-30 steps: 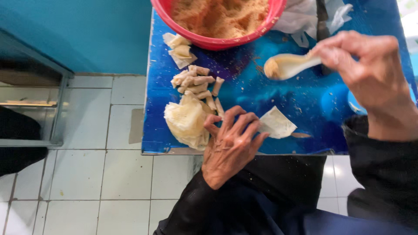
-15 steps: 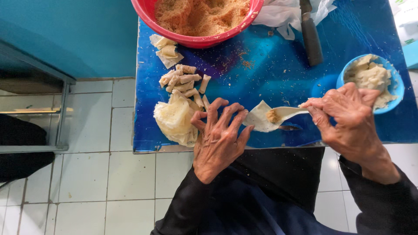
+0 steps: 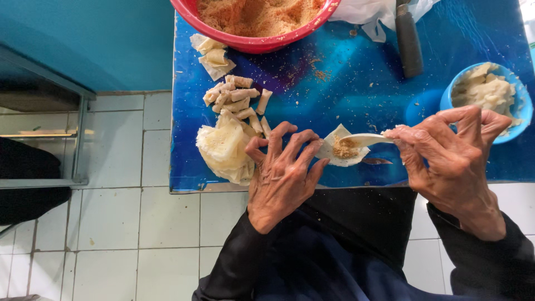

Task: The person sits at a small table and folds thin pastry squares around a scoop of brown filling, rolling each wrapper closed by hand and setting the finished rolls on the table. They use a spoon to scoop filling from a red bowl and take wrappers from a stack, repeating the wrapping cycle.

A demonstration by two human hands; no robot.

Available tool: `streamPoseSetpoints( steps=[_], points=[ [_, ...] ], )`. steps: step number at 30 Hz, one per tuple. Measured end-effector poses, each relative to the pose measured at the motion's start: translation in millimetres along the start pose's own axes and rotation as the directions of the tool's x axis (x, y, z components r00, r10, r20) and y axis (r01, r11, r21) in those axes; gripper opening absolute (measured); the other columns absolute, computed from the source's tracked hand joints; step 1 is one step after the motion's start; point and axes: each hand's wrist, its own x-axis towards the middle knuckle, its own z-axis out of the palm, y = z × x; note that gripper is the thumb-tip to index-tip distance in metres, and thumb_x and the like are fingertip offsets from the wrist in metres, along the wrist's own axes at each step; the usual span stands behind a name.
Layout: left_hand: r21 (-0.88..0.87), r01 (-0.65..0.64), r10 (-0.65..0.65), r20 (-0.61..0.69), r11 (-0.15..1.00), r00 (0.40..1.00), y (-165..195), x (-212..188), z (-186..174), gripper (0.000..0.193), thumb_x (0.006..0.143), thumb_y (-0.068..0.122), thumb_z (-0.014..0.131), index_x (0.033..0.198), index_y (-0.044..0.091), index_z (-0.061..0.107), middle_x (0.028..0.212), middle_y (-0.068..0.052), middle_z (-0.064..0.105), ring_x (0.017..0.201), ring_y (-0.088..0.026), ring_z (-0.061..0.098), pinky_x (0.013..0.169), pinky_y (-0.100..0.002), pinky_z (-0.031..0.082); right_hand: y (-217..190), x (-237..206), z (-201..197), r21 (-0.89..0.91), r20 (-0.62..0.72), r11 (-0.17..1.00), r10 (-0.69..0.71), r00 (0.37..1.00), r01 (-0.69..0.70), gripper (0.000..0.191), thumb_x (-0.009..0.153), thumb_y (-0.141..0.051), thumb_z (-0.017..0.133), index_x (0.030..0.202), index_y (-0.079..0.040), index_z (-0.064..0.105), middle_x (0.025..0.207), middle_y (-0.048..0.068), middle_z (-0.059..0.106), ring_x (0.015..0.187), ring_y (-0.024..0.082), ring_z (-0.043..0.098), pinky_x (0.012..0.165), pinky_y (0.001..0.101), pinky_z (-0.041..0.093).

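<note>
Nearest, left hand (image 3: 281,175): fingers spread, fingertips pressing the left edge of a small pale wrapper (image 3: 341,149), none curled around it. Right hand (image 3: 452,161): fingers pinched shut on the handle of a white spoon (image 3: 365,139), bowl resting over the wrapper. Wrapper: flat on the blue table (image 3: 334,89) near its front edge, between the two hands, a small heap of brown filling at its centre. Left of the left hand: stack of unfilled wrappers (image 3: 223,147). Just beyond: pile of finished rolls (image 3: 237,99). Far right: blue bowl (image 3: 521,106) of pale paste. Farther: dark-handled knife (image 3: 408,42). Farthest edge: red basin (image 3: 262,43) of brown crumbly filling.
</note>
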Motion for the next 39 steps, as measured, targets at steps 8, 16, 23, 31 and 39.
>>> streamPoseSetpoints(
  steps=[8, 16, 23, 31, 39],
  points=[
    [-0.023, -0.004, 0.004, 0.002, 1.000, 1.000, -1, 0, 0, 0.032, 0.094, 0.029, 0.076, 0.120, 0.013, 0.068, 0.126, 0.002, 0.060, 0.130, -0.026, 0.047, 0.105, -0.045, 0.033, 7, -9, 23, 0.063, 0.003, 0.996, 0.063, 0.998, -0.064, 0.017, 0.102, -0.014, 0.073, 0.117, -0.018, 0.080, 0.091, -0.005, 0.068, 0.107, 0.022, 0.049, 0.111, 0.0481, 0.019],
    [-0.027, 0.001, -0.001, 0.001, 1.000, 1.000, -1, 0, 1, 0.034, 0.092, 0.029, 0.077, 0.121, 0.012, 0.067, 0.126, 0.001, 0.060, 0.129, -0.026, 0.047, 0.106, -0.046, 0.032, -4, -26, 25, 0.134, -0.037, 0.987, 0.092, 0.995, -0.086, 0.017, 0.099, -0.010, 0.074, 0.112, -0.019, 0.079, 0.101, -0.005, 0.073, 0.115, 0.022, 0.054, 0.119, 0.0502, 0.013],
    [-0.019, 0.004, -0.004, -0.009, 1.000, 1.000, -1, 0, 0, 0.033, 0.092, 0.029, 0.077, 0.119, 0.013, 0.067, 0.125, 0.002, 0.060, 0.128, -0.025, 0.048, 0.105, -0.047, 0.032, -3, -20, 24, 0.186, -0.062, 0.974, 0.142, 0.988, -0.128, 0.009, 0.102, -0.013, 0.072, 0.110, -0.014, 0.077, 0.103, -0.002, 0.074, 0.107, 0.018, 0.053, 0.111, 0.0391, 0.024],
    [0.001, 0.001, -0.001, -0.002, 1.000, 1.000, -1, 1, 0, 0.033, 0.092, 0.030, 0.077, 0.119, 0.013, 0.066, 0.125, 0.002, 0.060, 0.129, -0.026, 0.047, 0.105, -0.049, 0.030, -2, -15, 24, 0.287, -0.064, 0.944, 0.188, 0.980, -0.162, 0.003, 0.107, -0.013, 0.075, 0.109, -0.013, 0.076, 0.102, -0.002, 0.073, 0.105, 0.017, 0.055, 0.108, 0.0366, 0.027],
    [-0.017, 0.001, -0.001, 0.004, 1.000, 1.000, -3, 0, 1, 0.034, 0.093, 0.029, 0.076, 0.121, 0.013, 0.065, 0.126, 0.002, 0.060, 0.131, -0.027, 0.046, 0.105, -0.048, 0.031, -15, -11, 19, 0.245, -0.082, 0.965, 0.113, 0.990, -0.090, 0.002, 0.103, -0.013, 0.077, 0.105, -0.013, 0.077, 0.100, -0.003, 0.073, 0.101, 0.018, 0.053, 0.103, 0.0398, 0.025]
  ],
)
